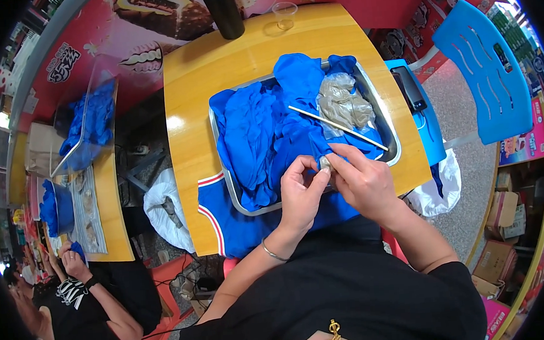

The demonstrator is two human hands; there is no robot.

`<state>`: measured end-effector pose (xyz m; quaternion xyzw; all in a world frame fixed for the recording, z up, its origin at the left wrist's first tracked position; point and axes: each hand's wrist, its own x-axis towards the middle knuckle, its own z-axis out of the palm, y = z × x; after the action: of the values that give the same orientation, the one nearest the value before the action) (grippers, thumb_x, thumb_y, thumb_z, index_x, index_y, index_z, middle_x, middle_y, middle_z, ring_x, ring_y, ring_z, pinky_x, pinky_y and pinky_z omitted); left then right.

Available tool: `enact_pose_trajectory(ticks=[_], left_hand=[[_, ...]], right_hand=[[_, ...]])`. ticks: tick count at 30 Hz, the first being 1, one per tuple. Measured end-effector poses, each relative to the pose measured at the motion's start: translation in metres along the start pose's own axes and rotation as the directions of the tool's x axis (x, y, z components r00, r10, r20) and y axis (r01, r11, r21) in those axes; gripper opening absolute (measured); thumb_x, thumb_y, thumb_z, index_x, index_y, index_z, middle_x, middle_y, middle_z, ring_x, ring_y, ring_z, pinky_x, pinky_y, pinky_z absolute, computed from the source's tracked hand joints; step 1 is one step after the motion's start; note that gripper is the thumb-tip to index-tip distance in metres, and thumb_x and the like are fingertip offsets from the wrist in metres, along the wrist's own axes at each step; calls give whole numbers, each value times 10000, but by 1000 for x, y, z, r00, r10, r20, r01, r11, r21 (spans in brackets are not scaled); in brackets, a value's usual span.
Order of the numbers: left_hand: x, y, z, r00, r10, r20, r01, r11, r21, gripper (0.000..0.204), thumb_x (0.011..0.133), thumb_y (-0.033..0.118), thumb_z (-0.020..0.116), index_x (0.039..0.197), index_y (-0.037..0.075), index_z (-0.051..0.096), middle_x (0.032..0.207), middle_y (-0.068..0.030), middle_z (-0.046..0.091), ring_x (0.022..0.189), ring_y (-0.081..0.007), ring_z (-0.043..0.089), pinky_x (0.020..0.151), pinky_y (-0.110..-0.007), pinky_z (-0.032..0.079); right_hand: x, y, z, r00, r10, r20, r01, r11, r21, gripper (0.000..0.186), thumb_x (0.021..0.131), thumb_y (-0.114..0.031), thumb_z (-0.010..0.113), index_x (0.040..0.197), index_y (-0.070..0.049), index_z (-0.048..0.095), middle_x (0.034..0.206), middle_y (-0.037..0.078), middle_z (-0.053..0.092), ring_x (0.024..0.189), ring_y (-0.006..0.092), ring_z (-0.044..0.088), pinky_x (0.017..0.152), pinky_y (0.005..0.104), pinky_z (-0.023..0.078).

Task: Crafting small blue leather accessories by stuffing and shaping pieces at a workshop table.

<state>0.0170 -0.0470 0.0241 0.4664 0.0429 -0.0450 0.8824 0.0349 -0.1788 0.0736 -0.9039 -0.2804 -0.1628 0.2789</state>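
My left hand (301, 193) and my right hand (360, 183) meet at the front of a metal tray (392, 156), their fingers pinched on a small greyish-beige piece (324, 163) against blue fabric. Blue fabric pieces (248, 140) fill much of the tray. At its right are crumpled clear bags holding beige-grey material (342, 97). A thin pale stick (338, 127) lies diagonally across the fabric. Under the tray's front is blue cloth with red-and-white trim (219, 220). The fingertips partly hide the small piece.
The tray sits on a yellow table (188, 69) with a black cylinder (228, 20) and clear cup (285, 16). A blue chair (491, 82) is right. At left, a co-worker (80, 300) holds blue material at another table (113, 223). White sacks (166, 214) and boxes (502, 215) stand around.
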Motion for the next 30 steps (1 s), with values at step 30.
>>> enact_pose_trajectory(ticks=[30], left_hand=[[3,-9,-5,957,273,93,-285,850,443,117,818,61,640,813,11,535,800,-9,483,696,-62,487,619,-191,407]], right_hand=[[-5,14,10,973,222,-64,-211,968,139,103,707,-81,672,803,-42,671,792,68,651,643,207,637,564,284,502]])
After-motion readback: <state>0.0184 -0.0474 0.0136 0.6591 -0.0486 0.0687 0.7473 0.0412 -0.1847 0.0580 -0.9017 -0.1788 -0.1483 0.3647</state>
